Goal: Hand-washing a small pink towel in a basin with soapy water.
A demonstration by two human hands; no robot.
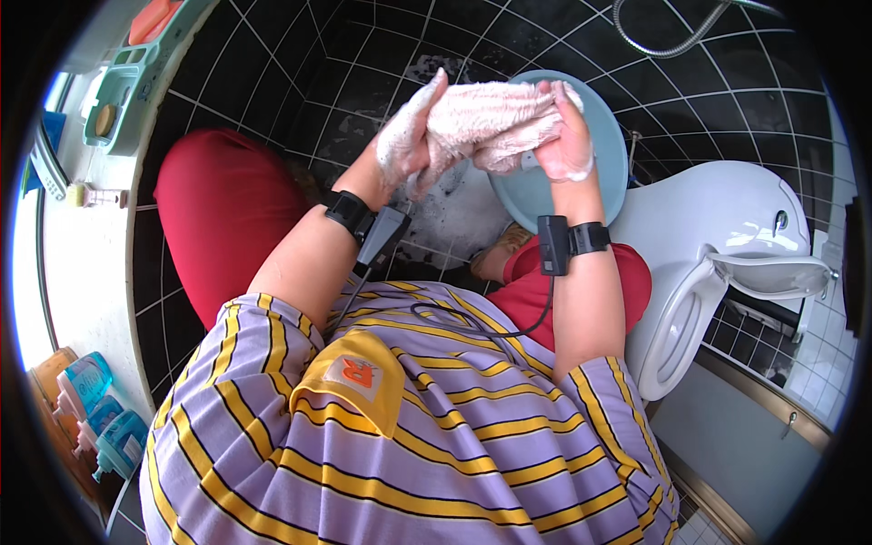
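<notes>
A wet pale pink cloth point(492, 112), fluffy like a towel, is stretched and bunched between my two hands. My left hand point(410, 139), coated in white suds, grips its left end with the thumb raised. At the other end my right hand point(569, 139) clasps the cloth, foam running along the wrist. Under my right hand and partly covered by the cloth stands a round light-blue basin point(603, 136); most of its inside is hidden. White suds point(453, 211) spread over the dark floor below the cloth.
A white toilet point(715, 211) with its lid raised is to the right of the basin. A metal shower hose point(671, 49) hangs at the top. Along the left ledge are a green soap holder point(126, 102), a small brush point(95, 197) and several pump bottles point(88, 381).
</notes>
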